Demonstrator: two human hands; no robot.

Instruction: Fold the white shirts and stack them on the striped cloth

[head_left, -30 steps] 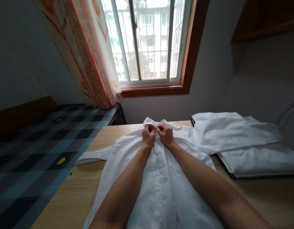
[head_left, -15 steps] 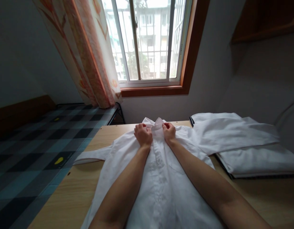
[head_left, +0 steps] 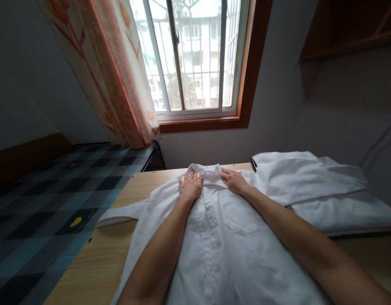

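A white button-front shirt [head_left: 211, 237] lies face up on a light wooden table [head_left: 84, 262], its collar [head_left: 211, 171] towards the window. My left hand [head_left: 191, 186] rests with fingers spread on the cloth at the left side of the collar. At the collar's right side, my right hand [head_left: 234, 180] lies with fingers stretched out, the fingertips touching the collar. A chest pocket [head_left: 241, 222] shows below my right hand. The shirt's left sleeve reaches out over the table, and its right sleeve lies across the folded white clothes.
Folded white clothes [head_left: 344, 212] with a dark lower edge lie on the table at the right. A bed with a checked sheet [head_left: 33, 216] stands at the left. Behind are a window [head_left: 195, 63] and a flowered curtain [head_left: 109, 76]; a wooden shelf [head_left: 351, 38] hangs upper right.
Both hands have let go of the raised collar, and their fingers have straightened onto the cloth. The collar now lies lower and flatter. The view has shifted slightly.
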